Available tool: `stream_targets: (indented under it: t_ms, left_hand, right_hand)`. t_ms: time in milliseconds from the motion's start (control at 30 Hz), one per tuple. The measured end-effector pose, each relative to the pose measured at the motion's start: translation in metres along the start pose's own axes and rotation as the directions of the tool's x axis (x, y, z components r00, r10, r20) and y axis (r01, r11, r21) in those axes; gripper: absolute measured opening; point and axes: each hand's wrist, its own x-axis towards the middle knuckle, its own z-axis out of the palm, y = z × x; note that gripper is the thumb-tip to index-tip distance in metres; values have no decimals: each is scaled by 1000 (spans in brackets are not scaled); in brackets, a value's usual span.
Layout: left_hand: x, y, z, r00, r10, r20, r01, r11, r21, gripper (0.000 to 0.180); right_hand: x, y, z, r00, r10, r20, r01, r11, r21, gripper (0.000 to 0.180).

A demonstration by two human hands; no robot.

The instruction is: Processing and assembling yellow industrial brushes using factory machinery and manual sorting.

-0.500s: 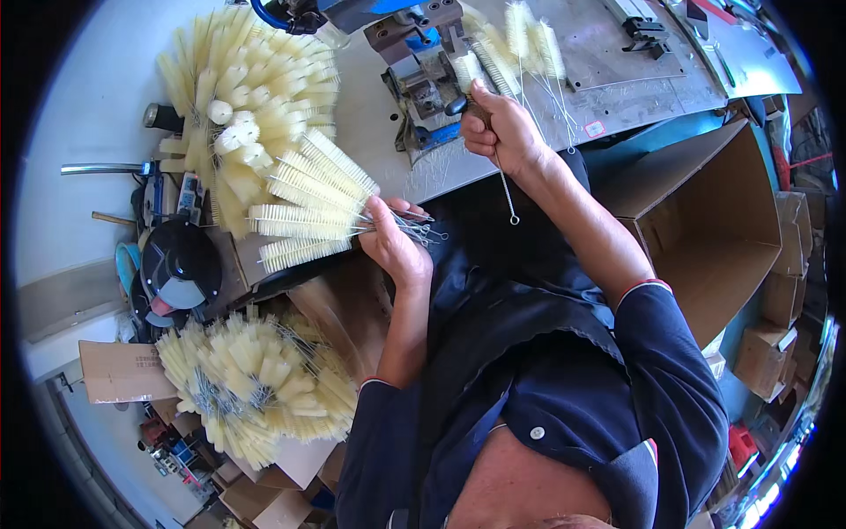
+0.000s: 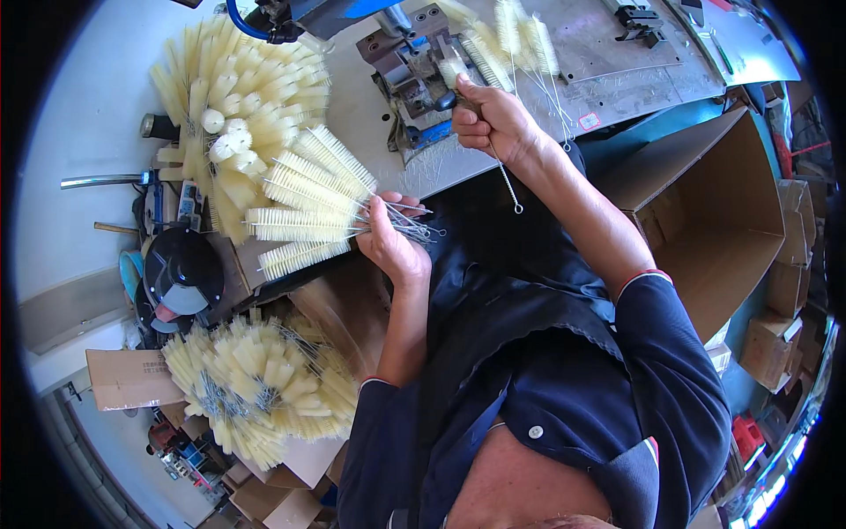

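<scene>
Fanned out in my left hand [image 2: 394,244] are several bottle brushes [image 2: 304,227], pale bristle ends to the left and looped wire handles poking out past my fingers on the right. My right hand [image 2: 498,123] is closed round one bottle brush [image 2: 452,70]. Its bristle end points up at the metal clamping fixture [image 2: 410,66] of a bench machine; its looped wire end hangs below my fist. A black knob [image 2: 447,100] sits right by my right fingers; whether they touch it I cannot tell.
Piles of similar brushes lie at the upper left [image 2: 238,97] and lower left [image 2: 264,383]. More loose brushes [image 2: 515,44] lie behind the right hand on the metal bench [image 2: 608,79]. An open cardboard box [image 2: 714,229] stands at right. A dark round machine [image 2: 183,273] is at left.
My right hand and its brush have shifted slightly left and up, closer to the fixture. My left hand keeps its bunch in nearly the same place. The whole view has tilted a little.
</scene>
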Motion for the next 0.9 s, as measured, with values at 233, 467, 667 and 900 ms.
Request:
stream_targets:
  t_ms: [233,467,667,900]
  left_hand:
    - [4,-1,-5,990,-129,53,134,986,-101,14]
    - [8,-3,-13,951,-257,174,287,941,-177,15]
    - [5,1,-9,959,-222,179,258,941,-217,14]
    - [4,-2,-10,958,-241,159,274,930,-245,17]
  right_hand:
    - [-7,-7,-12,948,-249,-198,155,904,-399,37]
    - [27,-81,-47,803,-569,-176,188,522,-832,63]
    - [39,-96,-50,618,-785,34,148,73,-986,69]
    - [-15,12,-3,710,-693,123,424,282,-861,50]
